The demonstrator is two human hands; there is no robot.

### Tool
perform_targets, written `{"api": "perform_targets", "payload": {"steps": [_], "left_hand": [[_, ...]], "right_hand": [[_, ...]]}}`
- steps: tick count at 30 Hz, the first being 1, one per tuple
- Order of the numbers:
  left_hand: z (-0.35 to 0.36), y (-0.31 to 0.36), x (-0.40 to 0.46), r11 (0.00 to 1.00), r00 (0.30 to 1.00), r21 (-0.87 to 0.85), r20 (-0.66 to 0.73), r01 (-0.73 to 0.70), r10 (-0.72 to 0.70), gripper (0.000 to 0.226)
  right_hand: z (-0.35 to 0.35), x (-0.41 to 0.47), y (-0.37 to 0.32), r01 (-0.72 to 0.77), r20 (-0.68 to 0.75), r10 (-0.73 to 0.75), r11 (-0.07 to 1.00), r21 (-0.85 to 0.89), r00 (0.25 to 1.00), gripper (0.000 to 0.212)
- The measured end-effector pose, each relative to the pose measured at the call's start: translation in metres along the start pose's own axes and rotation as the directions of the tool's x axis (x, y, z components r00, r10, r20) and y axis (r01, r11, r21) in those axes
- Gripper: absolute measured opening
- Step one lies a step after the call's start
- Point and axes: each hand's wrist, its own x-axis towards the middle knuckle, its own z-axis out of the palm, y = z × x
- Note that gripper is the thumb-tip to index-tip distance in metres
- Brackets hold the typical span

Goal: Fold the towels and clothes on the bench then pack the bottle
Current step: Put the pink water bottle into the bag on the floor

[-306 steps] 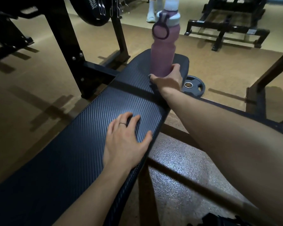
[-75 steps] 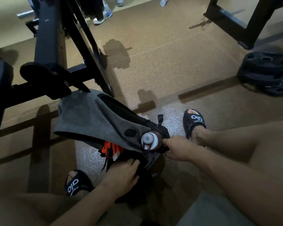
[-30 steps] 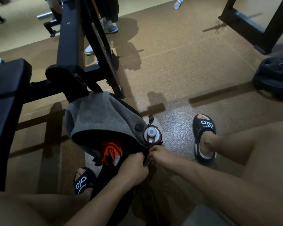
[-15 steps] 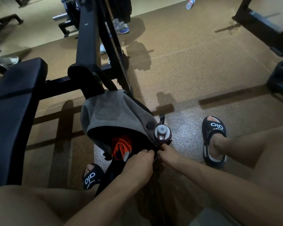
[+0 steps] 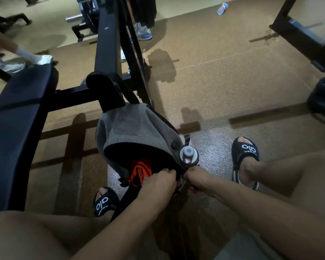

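The water bottle (image 5: pixel 188 155) now stands in the side pocket of the grey backpack (image 5: pixel 137 128), no longer on the bench (image 5: pixel 17 119). Just below its cap, the left hand (image 5: pixel 160 182) and right hand (image 5: pixel 197 178) have met, both clenched on the backpack's edge, so packing looks nearly done.

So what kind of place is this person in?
Most likely a gym: a padded bench, a black steel rack frame and a barbell sleeve with a weight plate stand on rubbery flooring.
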Motion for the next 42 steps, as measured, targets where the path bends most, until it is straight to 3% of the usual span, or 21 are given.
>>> {"api": "perform_targets", "payload": {"steps": [2, 3, 8, 12, 17, 19, 21, 24, 26, 29, 36, 40, 42], "left_hand": [[-0.004, -0.003, 0.002, 0.999, 0.999, 0.048, -0.048, -0.017, 0.019, 0.012], [-0.007, -0.004, 0.003, 0.998, 0.998, 0.058, -0.064, -0.023, 0.026, 0.013], [-0.031, 0.003, 0.003, 0.993, 0.980, 0.104, -0.184, -0.052, 0.070, 0.023], [-0.033, -0.005, -0.002, 0.974, 0.955, 0.218, -0.267, -0.069, 0.127, 0.033], [-0.021, -0.009, -0.016, 0.981, 0.923, 0.188, -0.366, -0.056, 0.122, 0.026], [-0.022, -0.009, -0.019, 0.984, 0.913, 0.171, -0.391, -0.050, 0.114, 0.018], [-0.022, -0.010, -0.020, 0.987, 0.906, 0.154, -0.412, -0.035, 0.097, 0.012], [-0.024, -0.007, -0.022, 0.988, 0.886, 0.146, -0.453, -0.041, 0.104, 0.013], [-0.027, -0.006, -0.025, 0.989, 0.882, 0.147, -0.463, -0.022, 0.089, 0.016], [-0.038, -0.013, -0.032, 0.993, 0.857, 0.114, -0.514, 0.023, 0.039, 0.012], [-0.069, -0.044, -0.052, 0.951, 0.750, -0.251, -0.590, 0.179, -0.297, 0.008], [-0.073, -0.033, -0.053, 0.957, 0.762, -0.257, -0.589, 0.137, -0.268, 0.013], [-0.079, -0.025, -0.052, 0.969, 0.766, -0.211, -0.600, 0.129, -0.232, 0.014]], "right_hand": [[-0.012, -0.016, -0.018, 0.146, -0.028, -0.158, 0.955, -0.256, 0.987, 0.008], [-0.019, -0.027, -0.027, 0.200, 0.000, -0.209, 0.935, -0.294, 0.978, 0.007], [-0.041, -0.071, -0.056, 0.300, 0.169, -0.284, 0.951, -0.072, 0.944, 0.018], [-0.040, -0.079, -0.060, 0.301, 0.216, -0.291, 0.954, -0.010, 0.932, 0.016], [-0.038, -0.079, -0.061, 0.386, 0.243, -0.379, 0.922, 0.022, 0.893, 0.007], [-0.039, -0.071, -0.055, 0.449, 0.190, -0.424, 0.885, -0.119, 0.886, 0.024], [-0.033, -0.060, -0.043, 0.530, 0.124, -0.523, 0.772, -0.351, 0.843, 0.035], [-0.010, -0.045, -0.027, 0.654, 0.107, -0.690, 0.608, -0.450, 0.716, 0.024], [-0.001, -0.039, -0.027, 0.659, 0.051, -0.726, 0.590, -0.467, 0.686, 0.014], [0.000, -0.037, -0.032, 0.638, 0.081, -0.725, 0.540, -0.548, 0.683, 0.026], [-0.026, -0.047, -0.040, 0.574, 0.026, -0.732, 0.511, -0.640, 0.681, 0.011], [-0.027, -0.057, -0.047, 0.492, -0.007, -0.692, 0.520, -0.699, 0.722, 0.010], [-0.019, -0.067, -0.055, 0.511, -0.027, -0.748, 0.478, -0.714, 0.663, 0.016]]}}
